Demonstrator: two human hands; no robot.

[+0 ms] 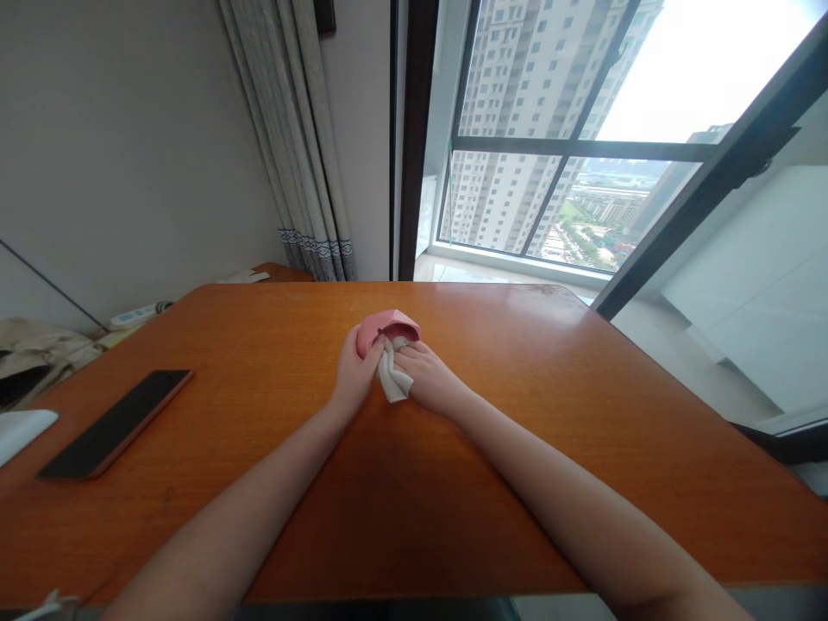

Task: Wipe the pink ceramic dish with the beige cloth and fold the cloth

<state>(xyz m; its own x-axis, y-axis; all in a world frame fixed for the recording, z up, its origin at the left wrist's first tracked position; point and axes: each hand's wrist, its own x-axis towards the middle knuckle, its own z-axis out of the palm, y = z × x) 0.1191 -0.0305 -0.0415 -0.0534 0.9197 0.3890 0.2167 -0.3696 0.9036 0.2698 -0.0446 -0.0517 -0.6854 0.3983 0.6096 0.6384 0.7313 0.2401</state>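
Observation:
A pink, hollow bowl-like container (380,323) is tipped on its side above the middle of the wooden table, its opening turned toward me. My left hand (354,366) is closed round its left side, thumb at the rim. In my right hand (428,373) is a white tissue (393,379); the fingertips reach into the opening and are partly hidden there. One end of the tissue hangs down below the rim, between both hands.
On the left of the wooden table (272,345) lies a dark-screened phone (120,423), with a white object (22,431) beside it at the edge. Beyond the far edge are a grey curtain (304,155) and a large window (517,198). Bundled cloth (39,345) sits at far left.

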